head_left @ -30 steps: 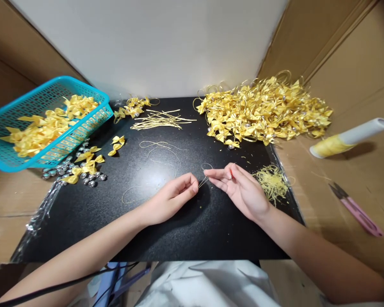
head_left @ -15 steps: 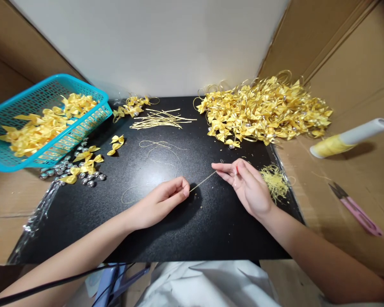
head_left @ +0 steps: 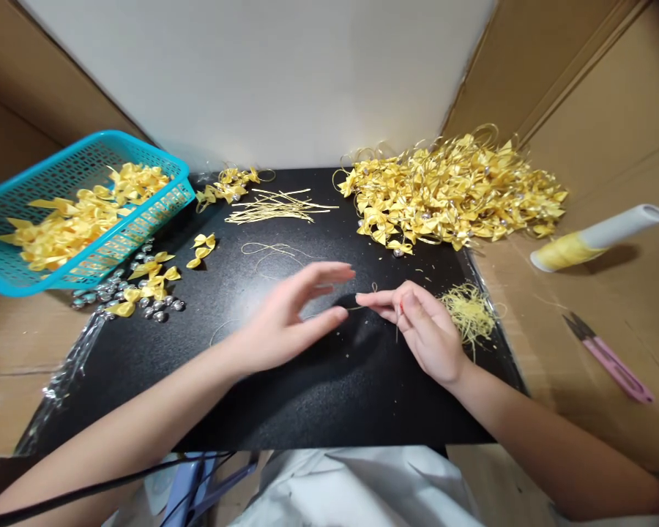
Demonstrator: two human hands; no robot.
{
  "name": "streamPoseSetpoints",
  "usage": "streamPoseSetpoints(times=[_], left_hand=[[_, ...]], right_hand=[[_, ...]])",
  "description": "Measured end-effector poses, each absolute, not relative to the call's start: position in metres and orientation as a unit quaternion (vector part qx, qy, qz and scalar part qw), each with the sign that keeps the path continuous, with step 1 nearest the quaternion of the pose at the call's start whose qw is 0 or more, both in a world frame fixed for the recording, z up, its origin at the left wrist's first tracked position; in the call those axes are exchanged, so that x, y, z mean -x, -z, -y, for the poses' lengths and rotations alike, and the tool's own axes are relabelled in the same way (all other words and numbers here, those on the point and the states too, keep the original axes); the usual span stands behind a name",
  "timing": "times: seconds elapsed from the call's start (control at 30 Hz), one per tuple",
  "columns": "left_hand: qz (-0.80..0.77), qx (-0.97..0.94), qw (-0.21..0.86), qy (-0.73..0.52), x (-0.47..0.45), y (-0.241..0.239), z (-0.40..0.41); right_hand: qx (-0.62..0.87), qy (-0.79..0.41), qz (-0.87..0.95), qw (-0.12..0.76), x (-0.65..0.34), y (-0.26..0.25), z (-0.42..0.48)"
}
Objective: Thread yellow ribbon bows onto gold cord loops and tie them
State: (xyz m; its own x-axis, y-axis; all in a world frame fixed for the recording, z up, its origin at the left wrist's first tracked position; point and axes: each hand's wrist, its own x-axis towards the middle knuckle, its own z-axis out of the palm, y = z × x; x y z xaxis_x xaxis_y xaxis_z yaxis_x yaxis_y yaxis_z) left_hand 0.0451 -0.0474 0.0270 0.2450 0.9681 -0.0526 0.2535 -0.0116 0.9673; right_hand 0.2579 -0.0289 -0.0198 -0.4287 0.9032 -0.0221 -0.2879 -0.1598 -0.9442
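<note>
My left hand [head_left: 291, 322], slightly blurred, is open over the black tabletop, its fingers apart and pointing right. A thin yellowish thread [head_left: 356, 308] runs from my right fingertips toward the left palm and on to loose loops on the table. My right hand [head_left: 420, 329] is closed in a pinch on this thread, and a tiny loop of it stands above the index finger. Something small and red shows at the right thumb. Below those fingers hangs a thin dark strand or needle, too fine to tell which. Loose thread [head_left: 272, 250] curls behind my left hand.
Left: a blue basket [head_left: 159, 150] of yellow bows, silver bells [head_left: 159, 316] and loose bows [head_left: 200, 249]. Behind: gold cord pieces [head_left: 280, 208] and a pile of belled bows [head_left: 444, 194]. Right: thread scraps [head_left: 466, 311], pink snips [head_left: 615, 366] and a wrapped tube [head_left: 598, 238].
My left hand has let go of the taut thread and spread its fingers, moving slightly up and right. The thread has slackened. My right hand has shifted slightly down and left.
</note>
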Motion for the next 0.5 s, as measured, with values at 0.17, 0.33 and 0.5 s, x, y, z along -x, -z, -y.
streamPoseSetpoints(times=[0.17,0.33,0.5], left_hand=[[-0.389,-0.462,0.709,-0.365,-0.080,0.014,0.031],[-0.405,-0.407,0.737,-0.357,-0.081,0.021,0.032],[-0.413,-0.376,0.728,-0.398,-0.082,0.023,0.037]], right_hand=[[0.296,-0.636,0.558,0.443,-0.263,0.024,0.027],[0.299,-0.593,0.609,0.433,-0.265,0.022,0.026],[0.316,-0.589,0.599,0.441,-0.264,0.024,0.025]])
